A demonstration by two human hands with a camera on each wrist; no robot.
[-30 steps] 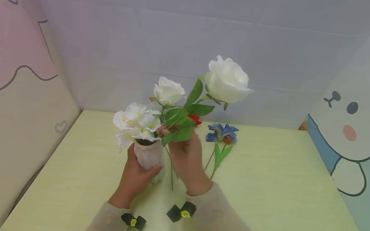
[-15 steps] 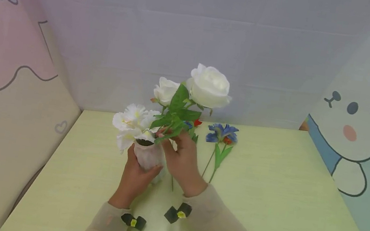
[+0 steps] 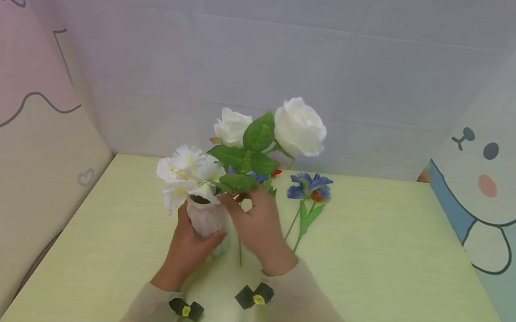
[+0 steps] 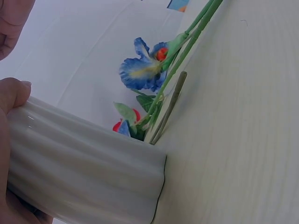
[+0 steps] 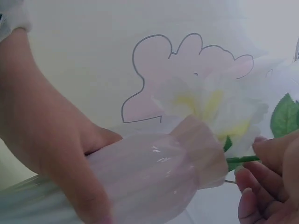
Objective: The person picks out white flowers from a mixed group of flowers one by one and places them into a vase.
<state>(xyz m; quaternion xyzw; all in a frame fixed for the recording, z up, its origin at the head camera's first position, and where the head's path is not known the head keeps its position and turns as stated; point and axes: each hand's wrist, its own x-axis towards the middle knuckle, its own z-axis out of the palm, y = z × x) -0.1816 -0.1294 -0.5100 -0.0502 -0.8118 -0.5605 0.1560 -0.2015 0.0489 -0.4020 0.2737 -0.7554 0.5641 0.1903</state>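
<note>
My left hand (image 3: pixel 186 256) wraps round a pale, ribbed vase (image 3: pixel 206 220), which stands on the table in the left wrist view. In its mouth are a frilly white flower (image 3: pixel 189 170) with yellow markings and a smaller white rose (image 3: pixel 232 126). Close beside the rim, my right hand (image 3: pixel 258 225) pinches the green stem (image 5: pixel 245 159) of a large white rose (image 3: pixel 299 127). That stem reaches the vase mouth in the right wrist view, where its lower end is hidden. Broad green leaves (image 3: pixel 259 133) spread above my right fingers.
On the table (image 3: pixel 370 278), right of my right hand, lies a blue iris (image 3: pixel 310 184) with a small orange-red bloom (image 3: pixel 316 196). More blue and red flowers (image 4: pixel 125 127) lie behind the vase, their stems along the tabletop. A pale wall (image 3: pixel 277 64) rises behind the table.
The large white rose has come down and left overall, its leaves turning, as my right hand lowered slightly by the vase mouth. My left hand and the vase stay put.
</note>
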